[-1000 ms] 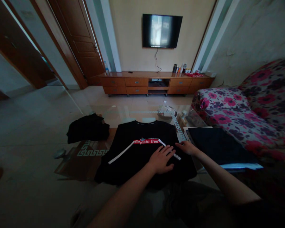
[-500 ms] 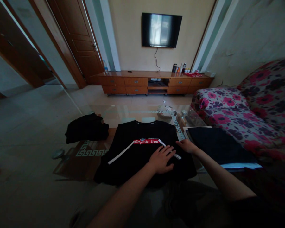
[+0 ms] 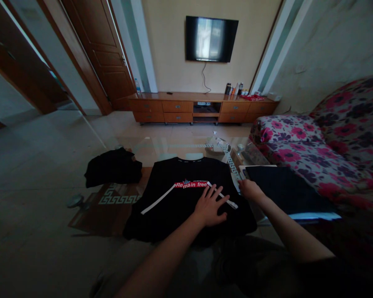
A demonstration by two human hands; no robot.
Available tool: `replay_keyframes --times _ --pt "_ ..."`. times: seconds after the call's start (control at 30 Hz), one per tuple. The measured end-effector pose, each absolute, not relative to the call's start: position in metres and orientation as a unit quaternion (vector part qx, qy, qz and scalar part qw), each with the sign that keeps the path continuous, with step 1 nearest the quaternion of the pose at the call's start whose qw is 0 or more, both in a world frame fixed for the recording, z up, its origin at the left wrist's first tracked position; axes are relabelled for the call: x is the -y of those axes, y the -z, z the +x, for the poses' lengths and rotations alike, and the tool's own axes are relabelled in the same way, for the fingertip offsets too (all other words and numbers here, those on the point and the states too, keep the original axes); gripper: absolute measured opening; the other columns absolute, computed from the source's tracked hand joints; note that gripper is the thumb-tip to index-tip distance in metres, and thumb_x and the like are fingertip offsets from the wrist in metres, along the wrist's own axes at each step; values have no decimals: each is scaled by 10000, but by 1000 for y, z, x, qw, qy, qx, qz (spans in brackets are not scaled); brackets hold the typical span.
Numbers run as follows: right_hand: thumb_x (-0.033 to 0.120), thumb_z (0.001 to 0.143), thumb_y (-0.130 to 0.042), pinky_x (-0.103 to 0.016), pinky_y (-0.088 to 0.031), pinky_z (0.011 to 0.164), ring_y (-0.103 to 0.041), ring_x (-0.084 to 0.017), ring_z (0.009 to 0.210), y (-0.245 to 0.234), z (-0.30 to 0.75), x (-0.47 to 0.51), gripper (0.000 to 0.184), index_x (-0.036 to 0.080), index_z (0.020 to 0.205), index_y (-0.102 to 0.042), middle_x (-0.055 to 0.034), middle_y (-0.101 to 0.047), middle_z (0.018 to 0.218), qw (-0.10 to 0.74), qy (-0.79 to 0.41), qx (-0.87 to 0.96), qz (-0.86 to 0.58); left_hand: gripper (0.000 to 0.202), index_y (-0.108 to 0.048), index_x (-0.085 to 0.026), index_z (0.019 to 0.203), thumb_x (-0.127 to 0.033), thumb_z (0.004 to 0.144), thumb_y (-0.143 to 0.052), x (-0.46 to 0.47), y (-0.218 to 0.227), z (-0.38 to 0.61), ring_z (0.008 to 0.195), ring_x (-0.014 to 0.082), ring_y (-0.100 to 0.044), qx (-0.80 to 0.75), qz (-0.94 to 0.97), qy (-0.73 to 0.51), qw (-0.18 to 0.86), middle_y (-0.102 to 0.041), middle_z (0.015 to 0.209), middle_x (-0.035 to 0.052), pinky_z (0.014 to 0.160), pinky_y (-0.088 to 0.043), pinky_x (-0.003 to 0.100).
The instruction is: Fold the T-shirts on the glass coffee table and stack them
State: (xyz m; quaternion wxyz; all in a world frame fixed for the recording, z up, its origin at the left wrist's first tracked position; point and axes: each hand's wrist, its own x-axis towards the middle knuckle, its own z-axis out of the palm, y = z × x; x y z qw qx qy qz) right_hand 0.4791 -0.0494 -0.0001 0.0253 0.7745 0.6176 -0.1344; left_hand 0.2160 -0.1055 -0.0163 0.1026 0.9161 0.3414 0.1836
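A black T-shirt (image 3: 174, 207) with a red "Remain free" band and white stripes lies spread flat on the glass table (image 3: 161, 149). My left hand (image 3: 209, 205) rests flat on its right half, fingers spread over the white stripe. My right hand (image 3: 250, 189) sits at the shirt's right edge, knuckles up and fingers curled down on the cloth; what they hold is hidden. A dark folded garment (image 3: 286, 188) lies on white paper just to the right.
A crumpled black garment (image 3: 113, 167) lies on the table's left. Small items (image 3: 219, 145) and a bottle stand at its far right corner. A flowered sofa (image 3: 329, 145) fills the right. A wooden TV cabinet (image 3: 202, 107) and wall TV stand beyond; a door is at left.
My right hand has slid right, from the white stripe to the shirt's right edge. The fingers of my left hand have spread wider and reached slightly forward.
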Motion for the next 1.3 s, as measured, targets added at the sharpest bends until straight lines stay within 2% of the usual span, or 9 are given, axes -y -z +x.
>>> replay_keyframes --times 0.1,0.17,0.3,0.37,0.43,0.63,0.87,1.03,1.3 --pt "432 1060 -259 -401 -426 1048 -589 -302 1254 1 467 50 529 105 1361 -547 -226 -625 1313 -34 77 -655 751 735 -415 -383 1515 -616 846 -610 107 17 217 1537 376 -130 -372 901 -193 112 -261 1660 39 1216 -47 642" --pt "463 1051 -278 -434 -368 1118 -463 -313 1381 6 453 50 575 111 1480 -429 -216 -493 1480 -81 18 -681 728 721 -422 -371 1511 -584 851 -618 107 18 218 1528 376 -165 -371 898 -200 129 -303 1641 47 1214 -63 653" --pt "544 1033 -258 -464 -242 1208 -160 -304 1539 23 420 46 708 120 1600 -243 -159 -180 1672 -84 1 -713 696 550 -440 -277 1499 -424 970 -478 101 14 213 1487 262 -308 -363 880 -251 178 -393 1584 76 1244 -190 518" --pt "600 1019 -225 -470 -179 1231 -82 -296 1555 32 408 43 777 103 1615 -202 -152 -107 1687 -60 32 -718 693 475 -470 -251 1468 -361 1018 -365 90 8 200 1448 211 -374 -389 858 -284 182 -427 1557 79 1228 -267 439" --pt "644 1005 -189 -477 -116 1244 -42 -289 1559 40 401 41 824 98 1621 -186 -147 -68 1690 -47 50 -717 694 455 -511 -240 1426 -340 1035 -303 74 2 176 1424 212 -407 -440 834 -295 154 -456 1532 84 1213 -297 427" --pt "682 990 -162 -507 62 1237 -20 -264 1562 42 405 34 835 149 1632 -173 -114 -70 1692 -46 43 -718 693 544 -488 -136 1444 -414 1003 -333 38 11 53 1496 324 -296 -617 762 -195 -4 -422 1566 158 1223 -227 539" --pt "617 1016 -171 -456 15 1254 -57 -235 1562 27 402 39 767 150 1622 -225 -97 -114 1691 -64 26 -719 691 637 -417 -110 1508 -478 1019 -241 66 33 -25 1519 271 -270 -653 747 -118 -36 -378 1604 129 1244 -209 476" --pt "673 997 -198 -470 -47 1255 -56 -262 1562 24 391 74 787 187 1610 -283 -81 -67 1697 -67 18 -741 668 673 -360 -115 1548 -519 1021 -258 98 32 -38 1542 245 -199 -602 792 -96 -37 -293 1646 109 1257 -184 447" --pt "681 985 -240 -478 -60 1252 -37 -285 1561 36 382 82 812 188 1629 -215 -96 -95 1693 -50 21 -751 658 706 -293 -144 1586 -555 1013 -278 82 40 -41 1547 264 -172 -592 802 -75 -2 -237 1662 106 1243 -215 463"
